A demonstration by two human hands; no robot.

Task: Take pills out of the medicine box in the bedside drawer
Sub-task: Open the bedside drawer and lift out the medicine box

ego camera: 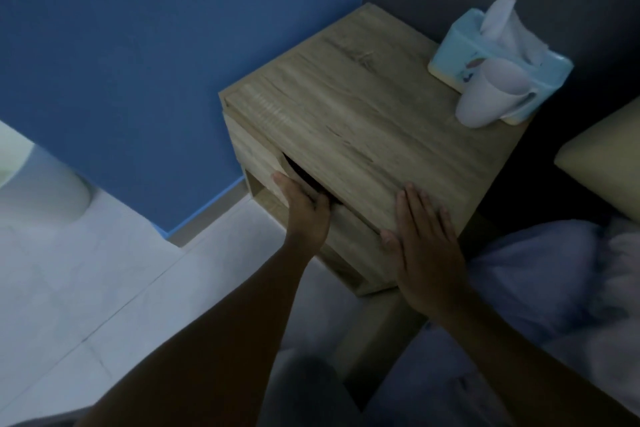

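Head view, steeply down and close over a dim, perhaps blurred bedside table (363, 107).

Left hand (306, 210) fingers curled, hidden; right hand (424, 239) flat, fingers extended.

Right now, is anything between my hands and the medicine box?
Yes. The drawer front is barely open, showing only a dark gap, so no medicine box is visible. The left hand hooks into that gap; the right hand lies flat on the nightstand.
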